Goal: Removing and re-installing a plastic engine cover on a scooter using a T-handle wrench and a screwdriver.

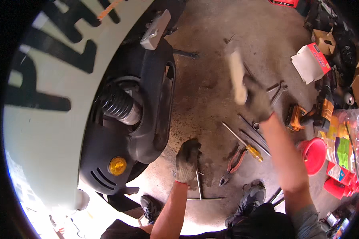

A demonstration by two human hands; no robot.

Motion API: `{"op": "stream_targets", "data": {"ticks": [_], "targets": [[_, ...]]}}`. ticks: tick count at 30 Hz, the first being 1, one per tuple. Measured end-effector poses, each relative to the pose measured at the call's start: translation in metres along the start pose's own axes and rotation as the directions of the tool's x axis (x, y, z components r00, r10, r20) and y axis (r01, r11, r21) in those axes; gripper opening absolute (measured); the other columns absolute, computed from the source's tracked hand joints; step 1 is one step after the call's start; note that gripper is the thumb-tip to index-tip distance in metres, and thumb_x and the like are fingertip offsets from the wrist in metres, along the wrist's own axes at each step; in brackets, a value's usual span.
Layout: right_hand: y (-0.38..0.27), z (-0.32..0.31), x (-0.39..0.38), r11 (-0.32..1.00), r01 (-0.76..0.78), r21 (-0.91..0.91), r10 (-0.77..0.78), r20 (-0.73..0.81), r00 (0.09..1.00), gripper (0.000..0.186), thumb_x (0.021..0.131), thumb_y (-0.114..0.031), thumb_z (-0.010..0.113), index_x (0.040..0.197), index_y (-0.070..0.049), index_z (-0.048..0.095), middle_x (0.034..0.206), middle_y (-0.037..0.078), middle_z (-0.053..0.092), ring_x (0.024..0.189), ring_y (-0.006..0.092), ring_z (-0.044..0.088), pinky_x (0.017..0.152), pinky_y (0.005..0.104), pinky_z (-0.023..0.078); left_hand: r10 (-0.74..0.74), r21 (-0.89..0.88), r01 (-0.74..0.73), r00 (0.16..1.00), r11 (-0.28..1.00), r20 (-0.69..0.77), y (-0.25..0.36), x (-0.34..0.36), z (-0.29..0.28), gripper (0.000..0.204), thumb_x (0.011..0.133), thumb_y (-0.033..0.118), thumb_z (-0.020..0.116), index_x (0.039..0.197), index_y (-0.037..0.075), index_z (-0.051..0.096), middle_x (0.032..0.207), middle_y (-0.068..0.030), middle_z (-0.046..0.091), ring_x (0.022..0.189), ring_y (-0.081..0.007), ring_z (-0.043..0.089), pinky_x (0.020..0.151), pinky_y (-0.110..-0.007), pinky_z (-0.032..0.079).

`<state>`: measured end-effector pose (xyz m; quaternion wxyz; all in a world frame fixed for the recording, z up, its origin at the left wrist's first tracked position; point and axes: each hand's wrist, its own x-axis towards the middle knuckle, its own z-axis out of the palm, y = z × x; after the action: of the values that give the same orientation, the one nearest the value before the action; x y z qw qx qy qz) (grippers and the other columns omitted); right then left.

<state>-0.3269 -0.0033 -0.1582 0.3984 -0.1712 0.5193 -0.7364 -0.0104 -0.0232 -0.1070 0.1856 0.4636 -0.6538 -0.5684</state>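
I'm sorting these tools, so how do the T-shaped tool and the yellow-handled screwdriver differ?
The T-shaped tool ends in a slim crossbar, while the screwdriver has a thick yellow grip. In the picture, the T-shaped tool reaches the gloved left hand; the screwdriver lies apart from it. The T-shaped tool's shaft runs nearly straight up the picture, whereas the screwdriver slants. Both have long, thin shafts.

Large black letters (64, 53) mark the pale panel (48, 147).

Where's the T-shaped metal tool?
In the head view, the T-shaped tool is low, slightly right of centre, below the left hand and left of the red-handled pliers.
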Motion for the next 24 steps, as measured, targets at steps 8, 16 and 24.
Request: {"op": "stream_targets", "data": {"ticks": [8, 16, 24], "targets": [[-0.054, 0.098, -0.125, 0.690, -0.458, 0.560, 0.285, 0.370, 0.884, 0.041, 0.093, -0.013, 0.051, 0.130, 0.004, 0.047, 0.114, 0.013, 0.061, 0.101, 0.0217, 0.062, 0.088, 0.0351, 0.050, 0.047, -0.162, -0.048, 0.999, 0.986, -0.012, 0.027, -0.004, -0.012, 0.034, 0.096, 0.026, 0.053, 0.117, 0.000, 0.059, 0.099, -0.0097, 0.065, 0.081, -0.0143, 0.060, 0.071, -0.027, 0.050], [-0.042, 0.111, -0.130, 0.749, -0.426, 0.507, 0.256, 0.371, 0.892, 0.040, 0.093, -0.013, 0.052, 0.128, 0.004, 0.049, 0.110, 0.013, 0.062, 0.095, 0.0209, 0.063, 0.085, 0.0335, 0.051, 0.073, -0.196, -0.076, 0.997, 0.978, -0.023, 0.031, -0.016, -0.021, 0.035, 0.096, 0.026, 0.052, 0.117, -0.002, 0.057, 0.098, -0.0101, 0.066, 0.078, -0.0146, 0.061, 0.071, -0.027, 0.050], [-0.040, 0.122, -0.131, 0.780, -0.369, 0.506, 0.217, 0.335, 0.917, 0.044, 0.089, -0.013, 0.059, 0.130, 0.001, 0.048, 0.109, 0.008, 0.059, 0.092, 0.0180, 0.060, 0.086, 0.0315, 0.049, 0.068, -0.196, -0.085, 0.993, 0.977, -0.093, 0.033, -0.021, -0.022, 0.035, 0.096, 0.027, 0.054, 0.116, -0.001, 0.058, 0.099, -0.0102, 0.066, 0.077, -0.0140, 0.061, 0.070, -0.028, 0.050]]}}
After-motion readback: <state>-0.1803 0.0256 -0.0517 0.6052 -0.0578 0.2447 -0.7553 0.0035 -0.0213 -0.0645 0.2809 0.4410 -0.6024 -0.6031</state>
